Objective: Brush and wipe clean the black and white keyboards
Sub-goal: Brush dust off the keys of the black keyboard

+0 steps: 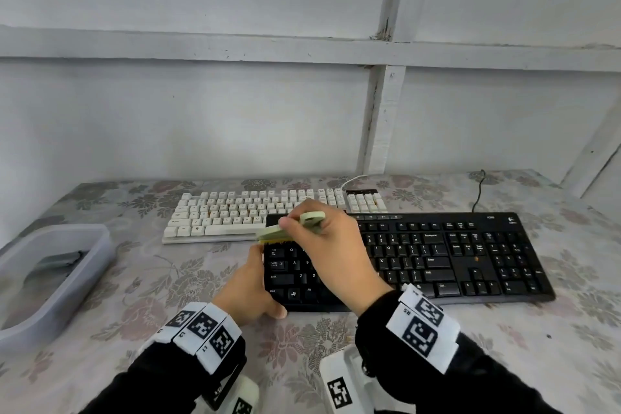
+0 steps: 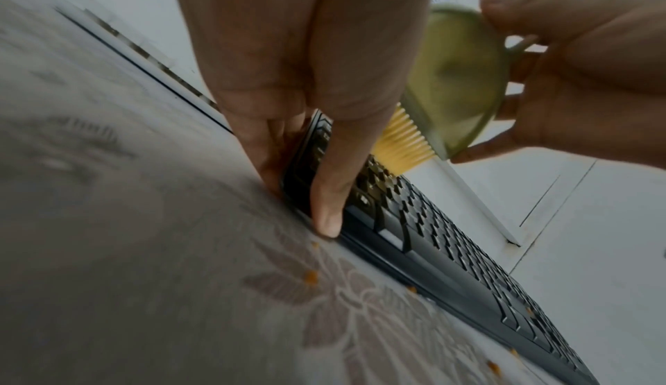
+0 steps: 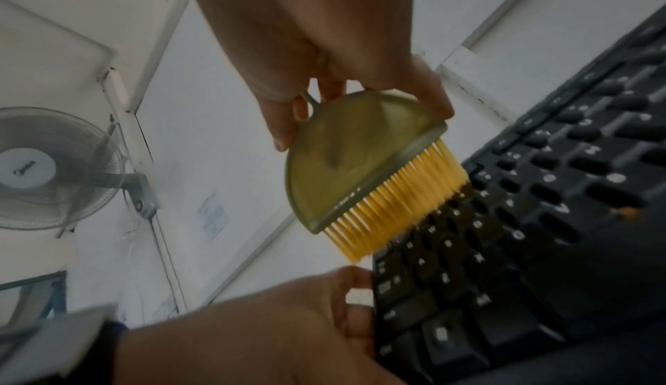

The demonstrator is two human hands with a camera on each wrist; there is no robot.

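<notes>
Right hand (image 1: 331, 245) gripping brush (image 3: 355, 160), left hand (image 1: 250, 289) holding black keyboard (image 1: 453, 259)

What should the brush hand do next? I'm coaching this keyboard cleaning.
Probably sweep the green yellow-bristled brush rightward along the black keyboard: the right hand holds it at the far-left keys, the left hand steadies that end, and an orange crumb lies further right.

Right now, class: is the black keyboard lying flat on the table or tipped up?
Flat. The black keyboard lies level on the tablecloth; the left hand steadies its left end.
</notes>
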